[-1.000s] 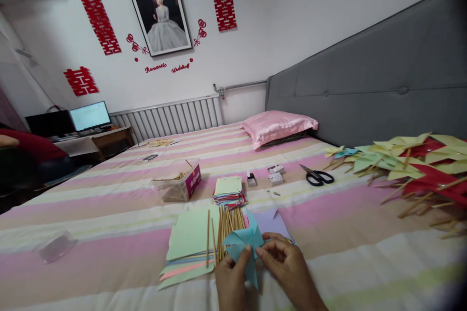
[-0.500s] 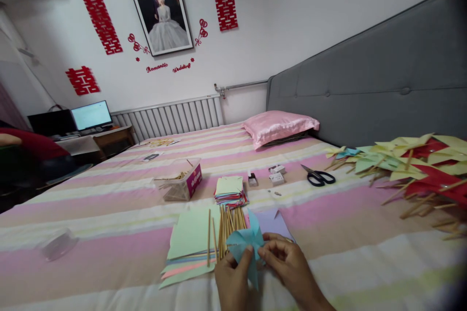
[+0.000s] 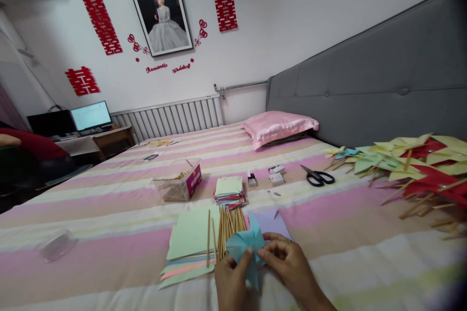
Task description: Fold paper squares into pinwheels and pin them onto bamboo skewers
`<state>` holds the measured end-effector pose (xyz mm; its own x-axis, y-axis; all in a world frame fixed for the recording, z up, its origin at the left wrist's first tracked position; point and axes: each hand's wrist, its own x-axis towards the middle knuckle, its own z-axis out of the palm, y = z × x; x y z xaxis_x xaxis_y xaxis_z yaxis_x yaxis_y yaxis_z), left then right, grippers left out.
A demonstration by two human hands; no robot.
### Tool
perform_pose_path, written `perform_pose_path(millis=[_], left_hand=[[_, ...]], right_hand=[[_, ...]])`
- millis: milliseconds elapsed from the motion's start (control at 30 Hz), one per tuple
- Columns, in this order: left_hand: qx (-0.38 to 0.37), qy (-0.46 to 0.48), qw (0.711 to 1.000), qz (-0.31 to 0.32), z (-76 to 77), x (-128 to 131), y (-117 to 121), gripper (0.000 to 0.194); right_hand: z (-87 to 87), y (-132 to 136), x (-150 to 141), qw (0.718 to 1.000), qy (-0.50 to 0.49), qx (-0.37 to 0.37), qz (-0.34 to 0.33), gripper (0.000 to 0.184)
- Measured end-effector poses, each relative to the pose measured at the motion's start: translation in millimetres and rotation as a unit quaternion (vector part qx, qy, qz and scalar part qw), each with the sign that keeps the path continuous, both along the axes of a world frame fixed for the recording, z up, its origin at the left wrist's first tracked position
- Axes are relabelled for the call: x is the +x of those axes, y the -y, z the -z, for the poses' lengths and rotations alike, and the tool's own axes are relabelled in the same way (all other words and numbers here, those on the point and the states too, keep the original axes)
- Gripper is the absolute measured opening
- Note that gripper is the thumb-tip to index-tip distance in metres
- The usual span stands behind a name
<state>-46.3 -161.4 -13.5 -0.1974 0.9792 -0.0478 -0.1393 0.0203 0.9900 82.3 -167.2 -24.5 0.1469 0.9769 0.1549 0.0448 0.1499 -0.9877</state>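
Both my hands hold a light blue paper pinwheel [image 3: 246, 245] low over the striped bed. My left hand [image 3: 231, 279] pinches its lower left part, thumb on the paper. From the right, my right hand [image 3: 288, 265] presses its curled fingers at the pinwheel's middle. A bundle of wooden sticks [image 3: 228, 226] lies just beyond, beside a stack of coloured paper sheets [image 3: 189, 243] with a green one on top. A lilac sheet [image 3: 272, 223] lies behind my right hand.
Farther on the bed lie a small stack of paper squares [image 3: 229, 190], a clear box of sticks [image 3: 181, 185], black scissors [image 3: 318, 176] and small white boxes [image 3: 276, 174]. A heap of finished pinwheels [image 3: 412, 165] fills the right. A pink pillow [image 3: 279, 126] lies at the grey headboard [image 3: 365, 77].
My hands have barely shifted on the blue pinwheel; the fingers work at its middle. Nothing else on the bed has moved.
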Motion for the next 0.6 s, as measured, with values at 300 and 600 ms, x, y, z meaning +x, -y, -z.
perform_pose_path(millis=[300, 600], left_hand=[[-0.002, -0.019, 1.000, -0.006, 5.9, -0.8, -2.8, 0.032], [0.000, -0.042, 0.999, -0.005, 5.2, -0.3, -2.0, 0.035]], right_hand=[[0.1, 0.3, -3.3, 0.999, -0.034, -0.007, 0.022, 0.025], [-1.2, -0.4, -2.0, 0.999, -0.028, -0.012, 0.020, 0.025]])
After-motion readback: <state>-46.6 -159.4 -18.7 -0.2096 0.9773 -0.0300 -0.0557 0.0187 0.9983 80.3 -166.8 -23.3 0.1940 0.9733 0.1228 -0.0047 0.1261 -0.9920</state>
